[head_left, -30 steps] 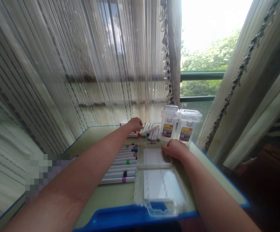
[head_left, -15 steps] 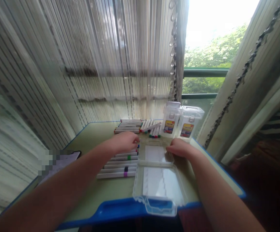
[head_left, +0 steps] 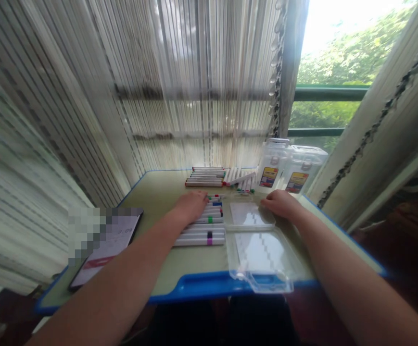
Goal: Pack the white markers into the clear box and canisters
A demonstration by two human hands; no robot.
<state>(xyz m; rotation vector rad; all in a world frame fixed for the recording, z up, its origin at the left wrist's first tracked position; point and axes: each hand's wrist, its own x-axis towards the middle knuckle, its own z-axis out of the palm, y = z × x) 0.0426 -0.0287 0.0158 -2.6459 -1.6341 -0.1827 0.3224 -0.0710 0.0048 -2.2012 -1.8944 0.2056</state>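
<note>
My left hand (head_left: 191,204) lies on the far end of a row of white markers with coloured bands (head_left: 205,235), fingers closed, apparently on a marker. My right hand (head_left: 283,203) is curled on the far right corner of an open clear plastic case (head_left: 264,252) that lies flat beside the row. The case's near half reaches the table's front edge.
More markers are stacked at the back (head_left: 205,177), with loose white ones (head_left: 240,178) beside them. Two clear lidded tubs (head_left: 272,166) (head_left: 302,172) stand at the back right. A flat device (head_left: 102,250) lies at the left. The table has a blue rim (head_left: 197,284). Curtains hang close behind.
My left hand drew back from the far stack of markers to the near row. My right hand stayed on the case. My view shifted to the left and down.
</note>
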